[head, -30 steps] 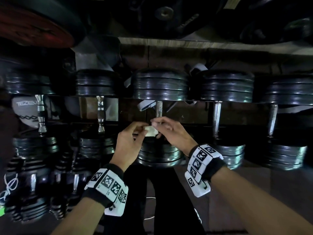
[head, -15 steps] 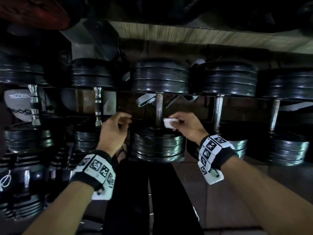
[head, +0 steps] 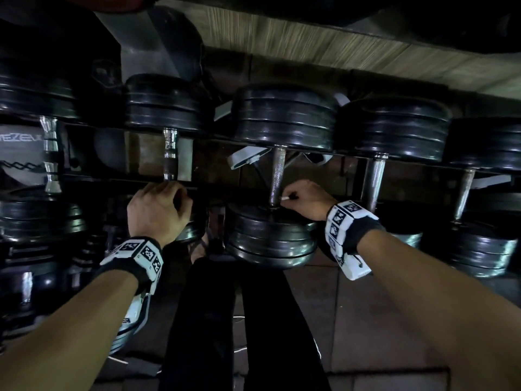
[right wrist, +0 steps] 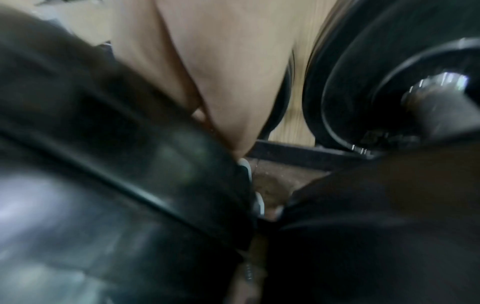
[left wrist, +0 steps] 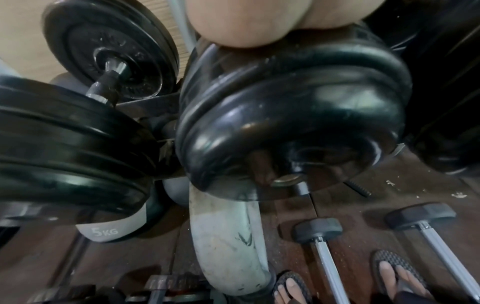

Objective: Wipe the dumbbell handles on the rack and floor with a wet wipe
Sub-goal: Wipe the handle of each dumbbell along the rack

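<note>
Black-plated dumbbells lie side by side on a low rack, their chrome handles pointing away from me. My right hand (head: 306, 197) pinches a small white wet wipe (head: 284, 198) against the near end of the middle dumbbell's handle (head: 277, 170), just above its near plates (head: 270, 235). My left hand (head: 158, 210) is curled over the near plates of the dumbbell to the left, at the foot of its handle (head: 170, 153). In the left wrist view only the palm (left wrist: 246, 20) shows, resting on the black plate (left wrist: 285, 107). The right wrist view is blurred, with only the palm (right wrist: 221, 61) and dark plates visible.
More dumbbell handles stand to the right (head: 375, 176) and far left (head: 49, 153). On the brown floor below lie hex dumbbells (left wrist: 327, 257), a 5 kg ball (left wrist: 109, 230) and the rack's grey leg (left wrist: 223, 236). My sandalled feet (left wrist: 291, 288) stand close to the rack.
The left hand has let go of the wipe and moved left onto the neighbouring dumbbell. The right hand has carried the wipe alone to the base of the middle handle.
</note>
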`<move>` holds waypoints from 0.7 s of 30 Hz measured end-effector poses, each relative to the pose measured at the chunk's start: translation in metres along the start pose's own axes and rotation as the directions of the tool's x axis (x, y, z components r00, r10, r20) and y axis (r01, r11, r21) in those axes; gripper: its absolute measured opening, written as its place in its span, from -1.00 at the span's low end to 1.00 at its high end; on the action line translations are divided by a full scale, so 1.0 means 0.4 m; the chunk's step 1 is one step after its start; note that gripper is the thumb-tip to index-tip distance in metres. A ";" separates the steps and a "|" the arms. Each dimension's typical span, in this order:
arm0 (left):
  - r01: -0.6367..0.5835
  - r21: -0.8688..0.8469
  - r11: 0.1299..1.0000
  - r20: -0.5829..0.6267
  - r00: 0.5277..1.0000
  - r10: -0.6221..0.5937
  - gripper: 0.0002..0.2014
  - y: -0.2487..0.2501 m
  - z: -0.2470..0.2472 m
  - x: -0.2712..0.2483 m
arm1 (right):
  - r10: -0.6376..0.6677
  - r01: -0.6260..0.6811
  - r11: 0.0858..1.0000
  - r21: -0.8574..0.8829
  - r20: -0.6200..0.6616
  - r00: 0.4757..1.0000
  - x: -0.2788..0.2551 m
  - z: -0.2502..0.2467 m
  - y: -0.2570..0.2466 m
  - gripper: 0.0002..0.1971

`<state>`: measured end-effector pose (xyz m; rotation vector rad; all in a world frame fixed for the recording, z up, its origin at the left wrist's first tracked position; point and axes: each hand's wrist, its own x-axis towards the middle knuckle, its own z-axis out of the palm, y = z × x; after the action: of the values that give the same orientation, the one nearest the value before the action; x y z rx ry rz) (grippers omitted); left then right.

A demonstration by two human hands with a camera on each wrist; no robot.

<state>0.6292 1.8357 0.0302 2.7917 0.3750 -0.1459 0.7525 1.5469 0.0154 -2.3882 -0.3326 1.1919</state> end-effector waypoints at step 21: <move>-0.010 -0.045 0.999 -0.076 0.997 0.006 -0.85 -0.026 0.023 -0.001 | 0.006 0.001 0.975 -0.221 0.030 1.000 -0.050 -0.059 0.001 -0.89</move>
<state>0.6253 1.8422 0.0185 2.7596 0.3803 -0.0295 0.7597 1.5320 0.0415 -2.5609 -0.4963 1.2507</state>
